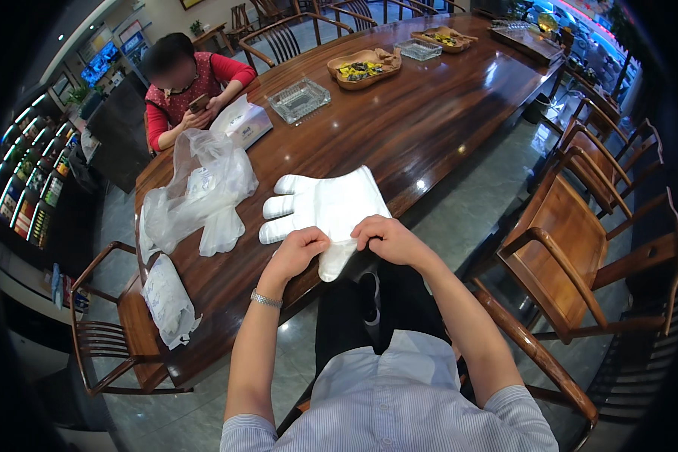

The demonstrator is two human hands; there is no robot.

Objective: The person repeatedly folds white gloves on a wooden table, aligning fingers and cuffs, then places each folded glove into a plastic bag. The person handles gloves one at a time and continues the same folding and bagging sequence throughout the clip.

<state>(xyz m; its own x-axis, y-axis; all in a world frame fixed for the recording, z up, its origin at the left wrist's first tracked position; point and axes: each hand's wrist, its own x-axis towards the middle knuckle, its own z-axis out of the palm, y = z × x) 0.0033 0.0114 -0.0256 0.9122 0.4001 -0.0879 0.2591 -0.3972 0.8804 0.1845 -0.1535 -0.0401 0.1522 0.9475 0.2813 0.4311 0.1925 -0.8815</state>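
A stack of white plastic disposable gloves (339,198) lies flat at the near edge of the wooden table (373,124), its fingers pointing left and its thumb part hanging over the edge. My left hand (302,248) pinches the gloves at the base of the thumb part, fingertips curled in. Just to its right, my right hand (385,238) pinches the same sheet of plastic near the edge. A crumpled clear plastic bag (203,186) rests left of the gloves. Nearer me at the left lies a white plastic package (171,302) with blue print.
Across the table's left end sits a person (183,96) holding a phone (199,103), beside a tissue box (248,125). Farther along are a glass ashtray (299,100) and a wooden tray (347,79) of wrapped pieces. Wooden chairs (559,243) stand right and left.
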